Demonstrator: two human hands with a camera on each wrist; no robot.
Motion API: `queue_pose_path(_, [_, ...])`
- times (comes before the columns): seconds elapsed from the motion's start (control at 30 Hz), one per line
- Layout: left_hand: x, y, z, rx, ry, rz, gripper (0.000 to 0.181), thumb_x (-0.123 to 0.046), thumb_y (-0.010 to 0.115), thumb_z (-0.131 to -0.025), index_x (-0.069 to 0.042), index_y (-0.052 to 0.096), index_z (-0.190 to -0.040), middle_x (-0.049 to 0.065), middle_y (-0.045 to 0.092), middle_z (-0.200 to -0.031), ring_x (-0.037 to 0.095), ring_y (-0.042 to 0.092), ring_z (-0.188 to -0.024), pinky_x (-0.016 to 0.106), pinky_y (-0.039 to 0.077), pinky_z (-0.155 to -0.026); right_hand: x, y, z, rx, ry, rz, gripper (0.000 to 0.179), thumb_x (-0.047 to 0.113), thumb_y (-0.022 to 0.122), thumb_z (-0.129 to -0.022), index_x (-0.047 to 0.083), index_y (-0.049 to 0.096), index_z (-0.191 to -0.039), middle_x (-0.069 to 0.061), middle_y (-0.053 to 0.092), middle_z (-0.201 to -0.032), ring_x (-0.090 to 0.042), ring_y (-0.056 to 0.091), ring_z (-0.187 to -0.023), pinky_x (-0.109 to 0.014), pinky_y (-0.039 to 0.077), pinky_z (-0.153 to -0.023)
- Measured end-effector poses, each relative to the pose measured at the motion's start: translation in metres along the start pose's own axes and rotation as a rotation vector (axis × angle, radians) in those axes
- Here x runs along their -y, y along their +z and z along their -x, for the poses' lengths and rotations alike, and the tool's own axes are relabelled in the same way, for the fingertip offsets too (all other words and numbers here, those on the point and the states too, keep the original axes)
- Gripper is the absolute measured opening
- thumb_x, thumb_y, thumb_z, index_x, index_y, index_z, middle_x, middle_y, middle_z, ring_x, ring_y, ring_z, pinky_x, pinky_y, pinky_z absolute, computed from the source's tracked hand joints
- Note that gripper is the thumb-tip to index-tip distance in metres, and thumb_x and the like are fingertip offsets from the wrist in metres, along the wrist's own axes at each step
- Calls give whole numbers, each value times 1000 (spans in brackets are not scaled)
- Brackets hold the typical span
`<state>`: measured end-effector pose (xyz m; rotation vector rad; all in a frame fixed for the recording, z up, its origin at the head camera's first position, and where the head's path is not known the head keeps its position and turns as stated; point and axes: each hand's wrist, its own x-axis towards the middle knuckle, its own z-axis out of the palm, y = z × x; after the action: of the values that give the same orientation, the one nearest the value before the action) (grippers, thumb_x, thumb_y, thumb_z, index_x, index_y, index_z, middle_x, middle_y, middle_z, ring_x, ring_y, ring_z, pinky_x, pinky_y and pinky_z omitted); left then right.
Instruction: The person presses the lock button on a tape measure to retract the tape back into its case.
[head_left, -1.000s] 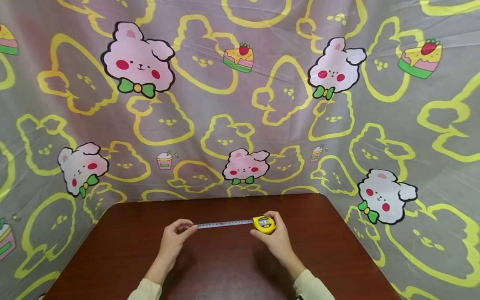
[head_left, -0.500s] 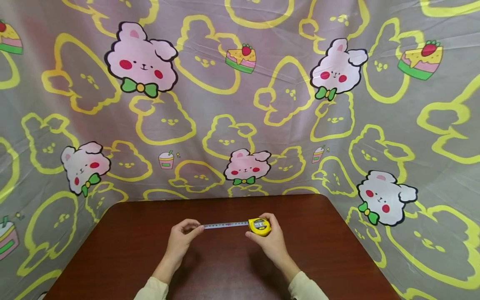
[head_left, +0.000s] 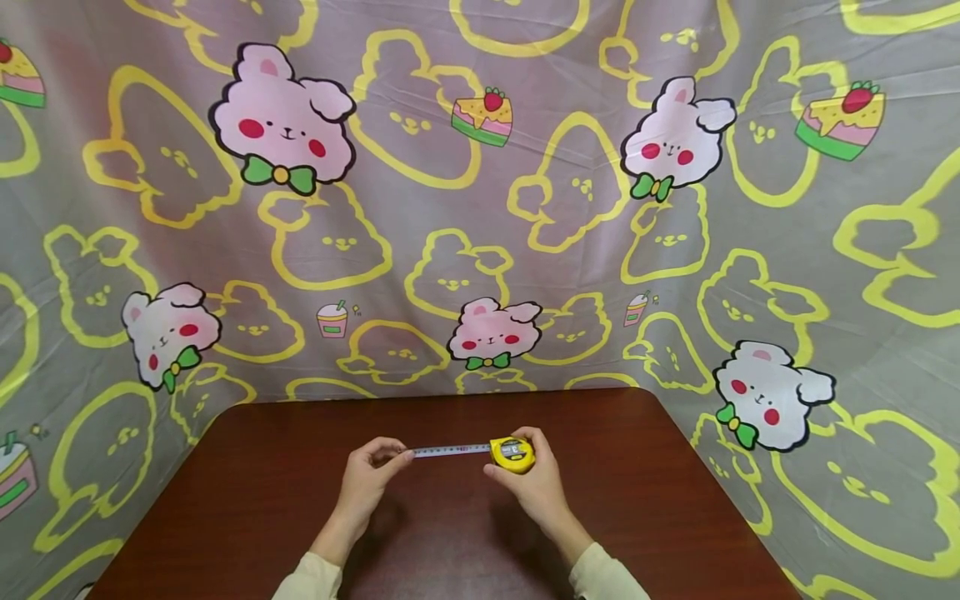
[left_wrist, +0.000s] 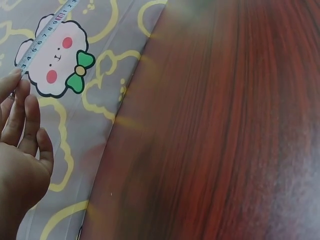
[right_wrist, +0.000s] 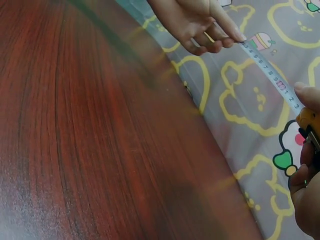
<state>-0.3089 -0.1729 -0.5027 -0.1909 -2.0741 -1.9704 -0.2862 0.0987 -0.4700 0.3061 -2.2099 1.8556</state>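
A yellow tape measure [head_left: 513, 453] sits in my right hand [head_left: 537, 477], which grips its case from the right side. From the case a short length of silver blade [head_left: 452, 452] runs level to the left, above the table. My left hand [head_left: 365, 483] pinches the blade's free end between thumb and fingertips, hiding the end hook. In the left wrist view, the numbered blade [left_wrist: 42, 42] rises away from the left hand [left_wrist: 22, 150]. The right wrist view has the blade [right_wrist: 272, 75] stretched between both hands, the case partly cut off at the frame's edge.
A dark red-brown wooden table [head_left: 247, 475] lies beneath both hands. Behind it and along its sides hangs a grey curtain [head_left: 420, 200] printed with rabbits, cakes and cups.
The right hand has moved left with the tape case, and the left hand slightly right. Less blade shows between them than a second ago.
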Motion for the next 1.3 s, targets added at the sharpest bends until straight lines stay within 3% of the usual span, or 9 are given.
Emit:
queue_pose_path(0.17, [0, 8, -1, 18, 5, 8, 30, -25, 79, -75, -3, 66, -91, 11, 65, -81, 24, 59, -80, 29, 47, -68, 0, 3, 1, 1, 0, -4, 60, 19, 85, -67, 12, 48, -114, -7, 52, -108, -24, 55, -93, -30, 51, -75])
queue_pose_path(0.37, [2, 22, -5, 37, 54, 9, 26, -28, 79, -74, -10, 67, -87, 10, 64, -80, 24, 59, -78, 30, 48, -67, 1, 7, 2, -8, -2, -24, 65, 19, 84, -68, 4, 46, -118, -8, 52, -109, -25, 55, -94, -30, 51, -76])
queue_pose_path(0.7, [0, 35, -5, 86, 38, -11, 27, -27, 78, -76, -7, 68, -90, 7, 65, -80, 22, 60, -78, 29, 48, -68, 6, 15, 5, 1, -4, -35, 66, 20, 85, -67, 4, 46, -118, -9, 52, -110, -23, 55, -94, -30, 51, -77])
queue_pose_path(0.8, [-4, 39, -5, 106, 32, -15, 24, -23, 77, -77, -6, 68, -91, 6, 65, -82, 22, 60, -79, 29, 48, -68, 6, 17, 5, 8, -10, -37, 66, 19, 85, -68, 4, 45, -118, -9, 52, -110, -23, 56, -94, -30, 51, -77])
queue_pose_path(1.03, [-31, 45, 2, 181, 61, -52, 17, -15, 73, -82, -4, 68, -93, 8, 65, -85, 23, 59, -80, 29, 48, -68, 8, 24, 6, 20, -25, -36, 62, 16, 85, -67, 10, 46, -115, -9, 52, -111, -21, 56, -94, -29, 50, -78])
queue_pose_path(1.2, [-34, 51, 2, 203, 43, -62, 18, -16, 72, -82, -3, 69, -94, 7, 66, -88, 21, 59, -82, 29, 48, -70, 10, 28, 7, 16, -50, -15, 65, 17, 86, -67, 3, 46, -117, -10, 52, -110, -21, 55, -94, -29, 50, -78])
queue_pose_path(1.3, [-24, 54, -3, 208, 42, -72, 21, -20, 73, -82, -4, 69, -95, 4, 66, -89, 22, 60, -84, 31, 49, -71, 11, 30, 7, 2, -63, 0, 65, 17, 86, -66, 3, 47, -116, -10, 53, -109, -20, 55, -93, -28, 50, -77])
